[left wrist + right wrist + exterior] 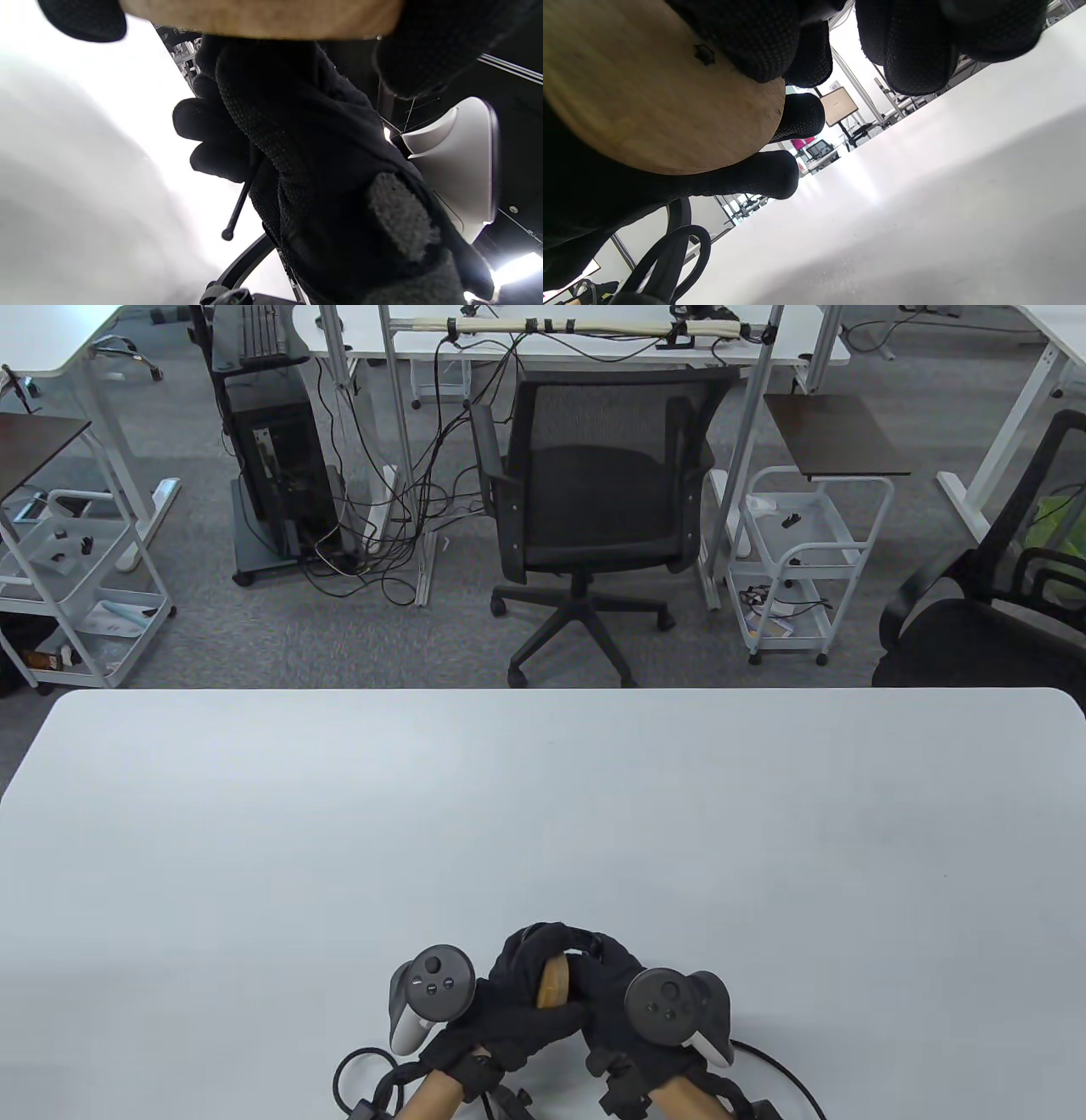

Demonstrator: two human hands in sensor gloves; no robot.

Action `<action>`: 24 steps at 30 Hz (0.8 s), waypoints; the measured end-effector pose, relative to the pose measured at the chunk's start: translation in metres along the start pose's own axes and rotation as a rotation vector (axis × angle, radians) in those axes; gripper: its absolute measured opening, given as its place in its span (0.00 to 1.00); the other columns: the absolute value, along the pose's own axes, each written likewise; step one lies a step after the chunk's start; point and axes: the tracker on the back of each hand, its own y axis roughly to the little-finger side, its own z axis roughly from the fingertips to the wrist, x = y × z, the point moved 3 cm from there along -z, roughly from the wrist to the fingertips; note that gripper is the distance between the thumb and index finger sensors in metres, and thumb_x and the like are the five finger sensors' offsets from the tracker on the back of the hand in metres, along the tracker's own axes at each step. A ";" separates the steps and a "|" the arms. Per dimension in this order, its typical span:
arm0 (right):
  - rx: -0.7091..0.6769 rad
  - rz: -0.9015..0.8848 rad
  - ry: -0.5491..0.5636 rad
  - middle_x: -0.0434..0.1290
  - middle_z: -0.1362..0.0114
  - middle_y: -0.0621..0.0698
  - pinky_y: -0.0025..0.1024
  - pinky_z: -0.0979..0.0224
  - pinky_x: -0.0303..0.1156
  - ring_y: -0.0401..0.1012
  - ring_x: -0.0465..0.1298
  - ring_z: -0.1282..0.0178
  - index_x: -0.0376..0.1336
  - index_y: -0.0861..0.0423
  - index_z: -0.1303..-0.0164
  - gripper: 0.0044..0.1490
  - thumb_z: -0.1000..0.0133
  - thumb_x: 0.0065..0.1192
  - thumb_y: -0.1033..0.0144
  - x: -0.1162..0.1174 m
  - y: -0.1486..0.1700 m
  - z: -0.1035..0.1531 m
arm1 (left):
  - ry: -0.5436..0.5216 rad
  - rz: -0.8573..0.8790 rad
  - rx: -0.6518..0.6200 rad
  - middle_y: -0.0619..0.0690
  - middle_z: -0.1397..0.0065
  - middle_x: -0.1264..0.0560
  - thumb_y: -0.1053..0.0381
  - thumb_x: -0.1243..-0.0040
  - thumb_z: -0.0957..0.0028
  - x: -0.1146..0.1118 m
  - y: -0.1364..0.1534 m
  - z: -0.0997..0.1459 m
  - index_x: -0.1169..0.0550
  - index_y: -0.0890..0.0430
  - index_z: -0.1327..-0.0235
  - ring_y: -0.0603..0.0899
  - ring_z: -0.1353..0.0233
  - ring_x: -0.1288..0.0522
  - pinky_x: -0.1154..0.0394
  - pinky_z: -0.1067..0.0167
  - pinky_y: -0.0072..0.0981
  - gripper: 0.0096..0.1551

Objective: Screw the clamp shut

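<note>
A wooden clamp [555, 982] is held just above the table's near edge, mostly hidden between both gloved hands. My left hand [516, 1016] wraps around its pale wooden body from the left. My right hand [596, 965] curls over its far end from the right. In the left wrist view the wood [263, 17] fills the top edge, and my right hand [314, 144] grips a thin black rod with a ball end [236, 211]. In the right wrist view the wood's rounded face [649, 101] carries a small dark fastener [704, 54], with gloved fingers [797, 114] around it.
The white table [543, 831] stretches away from the hands. Glove cables [356, 1082] lie at the near edge beside my left wrist. Office chairs [594, 500] and carts [802, 560] stand on the floor beyond the far edge.
</note>
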 end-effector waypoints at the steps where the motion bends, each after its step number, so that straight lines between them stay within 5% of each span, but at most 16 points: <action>1: 0.001 -0.004 0.006 0.64 0.28 0.73 0.59 0.42 0.72 0.61 0.76 0.40 0.72 0.55 0.41 0.26 0.47 0.69 0.61 0.000 0.000 0.000 | 0.000 -0.016 -0.005 0.66 0.14 0.55 0.30 0.32 0.46 0.001 -0.001 0.000 0.52 0.46 0.15 0.81 0.22 0.50 0.34 0.38 0.75 0.58; 11: 0.024 -0.055 0.034 0.63 0.27 0.73 0.60 0.42 0.71 0.62 0.74 0.39 0.72 0.55 0.41 0.26 0.48 0.69 0.61 -0.005 0.005 0.000 | 0.023 -0.034 -0.075 0.67 0.13 0.53 0.26 0.38 0.47 0.016 -0.005 0.002 0.51 0.45 0.13 0.81 0.21 0.49 0.36 0.38 0.79 0.58; 18: 0.066 -0.087 0.060 0.60 0.24 0.70 0.62 0.40 0.68 0.63 0.72 0.36 0.72 0.55 0.42 0.25 0.49 0.68 0.61 -0.014 0.016 -0.001 | -0.051 -0.357 -0.140 0.68 0.13 0.52 0.27 0.39 0.46 0.037 -0.037 0.009 0.48 0.45 0.13 0.81 0.21 0.48 0.35 0.38 0.78 0.54; 24: 0.096 -0.116 0.074 0.56 0.22 0.70 0.65 0.37 0.63 0.66 0.67 0.33 0.72 0.57 0.41 0.26 0.48 0.67 0.61 -0.017 0.024 -0.003 | -0.063 -0.554 -0.022 0.63 0.12 0.44 0.27 0.39 0.47 0.071 -0.022 0.019 0.40 0.46 0.14 0.80 0.21 0.45 0.35 0.38 0.78 0.51</action>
